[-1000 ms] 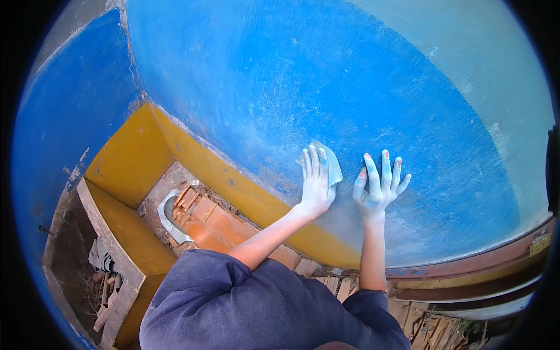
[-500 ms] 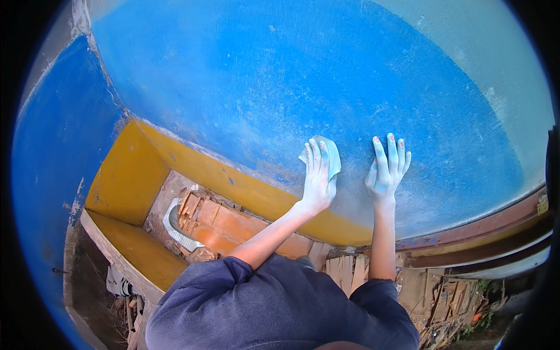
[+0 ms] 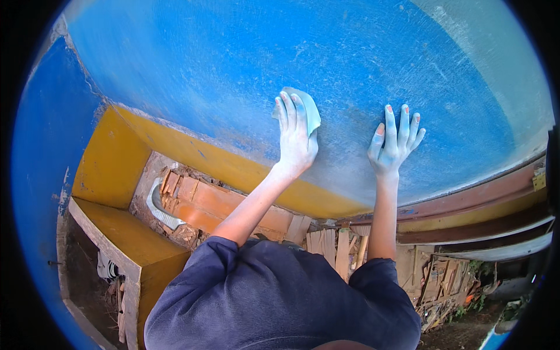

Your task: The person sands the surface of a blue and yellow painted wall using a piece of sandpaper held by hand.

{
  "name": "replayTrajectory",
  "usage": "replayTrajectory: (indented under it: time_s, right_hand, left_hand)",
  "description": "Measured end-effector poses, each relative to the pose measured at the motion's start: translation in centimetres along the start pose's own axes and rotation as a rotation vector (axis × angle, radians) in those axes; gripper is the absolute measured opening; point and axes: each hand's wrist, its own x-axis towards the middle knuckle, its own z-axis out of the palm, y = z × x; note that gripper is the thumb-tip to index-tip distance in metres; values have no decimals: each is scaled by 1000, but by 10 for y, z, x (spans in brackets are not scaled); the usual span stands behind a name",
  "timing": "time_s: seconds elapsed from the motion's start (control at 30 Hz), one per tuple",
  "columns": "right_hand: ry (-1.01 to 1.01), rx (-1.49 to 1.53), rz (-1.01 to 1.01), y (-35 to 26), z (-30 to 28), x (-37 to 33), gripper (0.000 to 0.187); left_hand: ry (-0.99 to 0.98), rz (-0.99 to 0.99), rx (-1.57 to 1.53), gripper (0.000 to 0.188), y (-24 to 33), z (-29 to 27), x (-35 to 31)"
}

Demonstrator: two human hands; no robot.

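Observation:
My left hand (image 3: 296, 140), white with dust, presses a pale green sheet of sandpaper (image 3: 311, 112) against the blue painted wall (image 3: 350, 64). Its fingers lie over the sheet, whose right edge sticks out past them. To the right, my right hand (image 3: 392, 146) is also coated in dust. It rests on the same wall with fingers spread and nothing in it. Pale scuffs and a whitish haze mark the paint around both hands. My palms are hidden from view.
Below the blue runs a yellow wall band (image 3: 233, 163), joining a yellow partition (image 3: 111, 160) at left. Orange-brown boards (image 3: 201, 207) and a curved grey piece (image 3: 157, 207) lie down there. Wood scraps (image 3: 446, 283) are heaped at lower right, under long ledges (image 3: 472, 230).
My left hand has slid up the wall and a little left with the sandpaper. My right hand is somewhat higher, its fingers spread wider. The view has shifted slightly.

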Motion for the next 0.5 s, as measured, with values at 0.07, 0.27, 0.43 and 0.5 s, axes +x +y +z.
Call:
replayTrajectory:
  time_s: [0.07, 0.27, 0.43, 0.5]
  right_hand:
    - [23, -29, 4, 25, -14, -6, 39]
    - [74, -52, -57, 81, -34, -29, 39]
    - [41, -6, -108, 102, -44, -48, 37]
    - [63, 26, -100, 104, -44, -49, 36]
  left_hand:
    - [192, -11, -3, 67, 17, -29, 67]
    - [38, -125, 5, 75, 80, 70, -37]
    - [194, -81, -35, 71, 99, 70, 4]
    - [372, -53, -123, 64, 98, 35, 65]
